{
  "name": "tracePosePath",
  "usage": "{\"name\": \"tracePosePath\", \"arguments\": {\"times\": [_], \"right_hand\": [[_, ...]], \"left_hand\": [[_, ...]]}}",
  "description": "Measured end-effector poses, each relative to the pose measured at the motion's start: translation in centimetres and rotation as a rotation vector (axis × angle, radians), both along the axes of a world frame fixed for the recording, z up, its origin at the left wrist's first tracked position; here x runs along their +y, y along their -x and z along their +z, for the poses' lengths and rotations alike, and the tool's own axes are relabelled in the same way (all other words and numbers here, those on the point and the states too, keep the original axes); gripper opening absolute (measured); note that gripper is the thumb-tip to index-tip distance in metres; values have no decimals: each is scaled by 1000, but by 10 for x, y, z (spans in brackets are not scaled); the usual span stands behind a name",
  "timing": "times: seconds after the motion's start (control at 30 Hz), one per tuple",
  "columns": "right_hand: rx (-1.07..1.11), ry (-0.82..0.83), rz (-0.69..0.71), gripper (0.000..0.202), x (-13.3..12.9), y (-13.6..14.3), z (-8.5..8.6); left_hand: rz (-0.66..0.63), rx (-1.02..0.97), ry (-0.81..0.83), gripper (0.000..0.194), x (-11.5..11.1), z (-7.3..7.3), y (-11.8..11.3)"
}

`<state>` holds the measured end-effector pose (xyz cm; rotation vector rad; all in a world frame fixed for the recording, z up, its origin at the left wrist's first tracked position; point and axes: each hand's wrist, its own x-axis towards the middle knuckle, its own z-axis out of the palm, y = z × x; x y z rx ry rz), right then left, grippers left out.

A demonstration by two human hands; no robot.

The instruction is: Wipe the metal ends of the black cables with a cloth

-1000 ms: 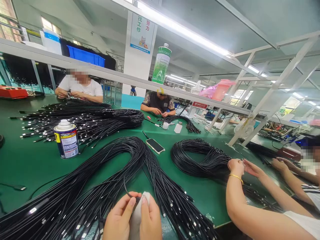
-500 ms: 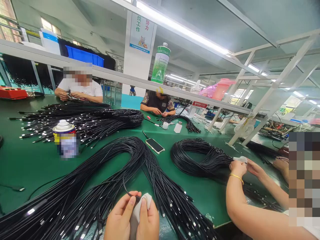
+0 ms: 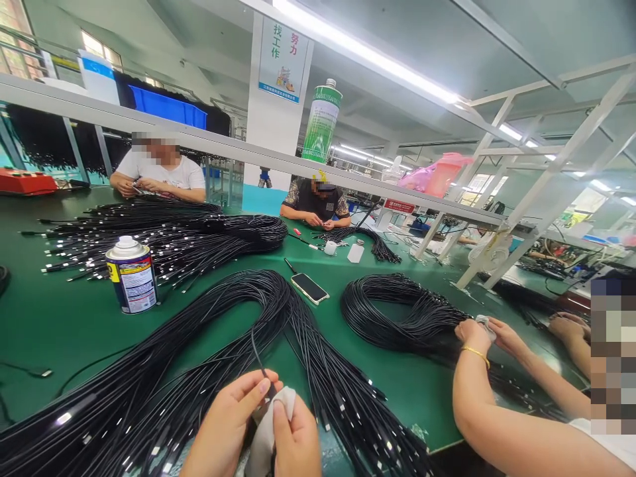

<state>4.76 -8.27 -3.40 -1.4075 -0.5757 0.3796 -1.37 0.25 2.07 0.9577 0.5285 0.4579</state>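
Observation:
My left hand [image 3: 231,414] pinches a black cable [image 3: 258,350] close to its end, near the bottom middle of the view. Beside it, my right hand [image 3: 298,434] is closed on a whitish cloth [image 3: 265,434], pressed round the cable's end, so the connector is hidden. The cable runs up into a large looped bundle of black cables [image 3: 248,291] with silvery connector ends, spread on both sides of my hands on the green table [image 3: 199,295].
A spray can [image 3: 132,275] stands on the left, a phone [image 3: 309,287] behind the bundle. Another cable bundle [image 3: 189,232] lies farther back. At right, a co-worker's hands [image 3: 489,334] hold a cloth by a coiled bundle [image 3: 370,311]. Two people sit opposite, beneath a shelf [image 3: 238,149].
My left hand has shifted slightly left and up along the cable, its wrist turning outward. The cloth in my right hand has bunched differently. The view has moved a little.

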Motion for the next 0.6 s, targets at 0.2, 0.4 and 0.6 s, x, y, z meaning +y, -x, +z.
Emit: {"name": "tracePosePath", "arguments": {"times": [0.2, 0.4, 0.6], "right_hand": [[174, 33, -30, 66, 8, 6, 8], [275, -20, -114, 63, 17, 6, 16], [303, -49, -84, 59, 12, 4, 7]], "left_hand": [[192, 37, 87, 38, -10, -6, 2], [240, 73, -3, 40, -23, -32, 4], [196, 86, -6, 39, -17, -24, 3]]}}
